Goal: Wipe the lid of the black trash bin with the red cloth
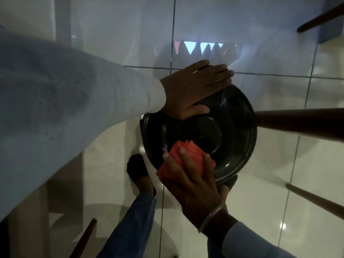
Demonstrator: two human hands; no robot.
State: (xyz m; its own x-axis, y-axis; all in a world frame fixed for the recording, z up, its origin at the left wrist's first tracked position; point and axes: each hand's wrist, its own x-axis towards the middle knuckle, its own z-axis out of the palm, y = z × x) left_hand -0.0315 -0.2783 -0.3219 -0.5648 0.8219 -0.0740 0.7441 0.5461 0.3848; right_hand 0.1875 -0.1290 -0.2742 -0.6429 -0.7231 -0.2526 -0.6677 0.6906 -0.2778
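Observation:
The round black trash bin lid (230, 131) fills the middle of the head view, seen from straight above. My left hand (193, 88) lies flat on its far left rim, fingers together and stretched out. The folded red cloth (188, 155) rests on the lid's near left edge. My right hand (188, 175) presses down on the cloth with its fingers spread over it. The bin's body is hidden under the lid.
Dark wooden furniture legs reach in from the right (301, 121), lower right (316, 200), upper right (320, 17) and bottom left (83, 237). My feet (137, 168) stand close to the bin on the glossy white tiled floor (279, 183).

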